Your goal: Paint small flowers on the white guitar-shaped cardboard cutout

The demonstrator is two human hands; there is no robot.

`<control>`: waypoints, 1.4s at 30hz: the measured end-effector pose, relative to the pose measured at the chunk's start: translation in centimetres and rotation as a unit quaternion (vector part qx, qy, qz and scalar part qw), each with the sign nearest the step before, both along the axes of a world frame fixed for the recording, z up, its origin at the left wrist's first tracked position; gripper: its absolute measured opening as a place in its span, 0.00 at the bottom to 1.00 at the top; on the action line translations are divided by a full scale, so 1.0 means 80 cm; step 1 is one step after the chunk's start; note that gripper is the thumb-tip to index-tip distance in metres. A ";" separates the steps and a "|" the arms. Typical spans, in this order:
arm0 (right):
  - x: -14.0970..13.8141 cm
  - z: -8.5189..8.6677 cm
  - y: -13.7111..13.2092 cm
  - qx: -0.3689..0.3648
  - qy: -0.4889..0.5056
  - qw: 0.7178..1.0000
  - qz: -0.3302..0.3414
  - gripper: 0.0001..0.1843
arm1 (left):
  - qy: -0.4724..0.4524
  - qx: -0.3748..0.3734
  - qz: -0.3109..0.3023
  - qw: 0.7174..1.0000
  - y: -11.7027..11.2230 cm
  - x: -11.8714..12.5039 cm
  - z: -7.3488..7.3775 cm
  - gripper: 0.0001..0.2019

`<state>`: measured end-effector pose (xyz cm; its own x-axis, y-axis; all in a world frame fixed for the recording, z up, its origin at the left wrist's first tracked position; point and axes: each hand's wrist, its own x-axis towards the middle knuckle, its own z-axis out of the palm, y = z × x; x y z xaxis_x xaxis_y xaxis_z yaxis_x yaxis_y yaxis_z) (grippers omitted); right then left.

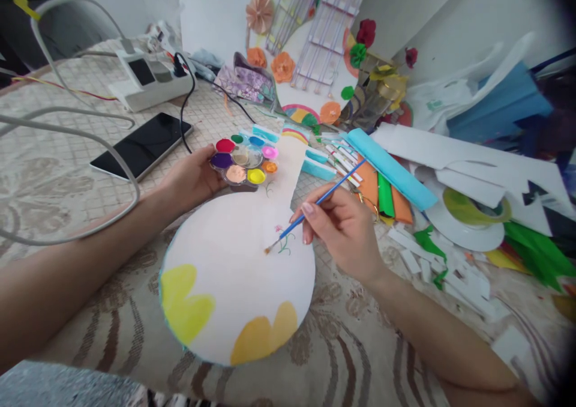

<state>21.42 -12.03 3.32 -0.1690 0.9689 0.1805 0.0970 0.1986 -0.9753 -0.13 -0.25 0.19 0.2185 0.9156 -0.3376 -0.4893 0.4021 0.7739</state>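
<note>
My left hand (195, 176) grips the edge of a round paint palette (252, 156), whose wells hold red, purple, green, blue, pink, orange, yellow and peach paint. Pinched in my right hand (346, 230) is a thin blue paintbrush (315, 205), its bristles pointing down and left. The brush tip is at the surface of a white cutout (225, 233) with a round body and a narrow neck; I cannot tell whether it touches. Beside the tip are small green curling stems and a pink flower. Yellow and orange petal shapes mark the cutout's lower edge.
A phone (144, 144) and a white power strip (155, 83) with looping cables lie at the left. Behind stands a decorated white piece (301, 89) with paper flowers. Rolled blue paper (389, 167), tape (477, 206) and paper scraps (463, 287) crowd the right.
</note>
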 end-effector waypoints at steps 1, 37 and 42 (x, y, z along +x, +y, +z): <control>0.000 0.000 0.000 -0.019 0.002 0.999 0.030 0.06 | 0.004 0.001 -0.003 1.000 0.000 0.000 0.000 0.16; -0.005 -0.002 0.003 0.034 -0.028 0.996 -0.082 0.10 | -0.006 -0.015 0.014 1.000 0.000 0.001 0.003 0.15; -0.007 -0.003 0.003 0.006 -0.032 0.999 -0.015 0.09 | -0.005 -0.008 0.000 1.000 -0.001 0.001 0.004 0.14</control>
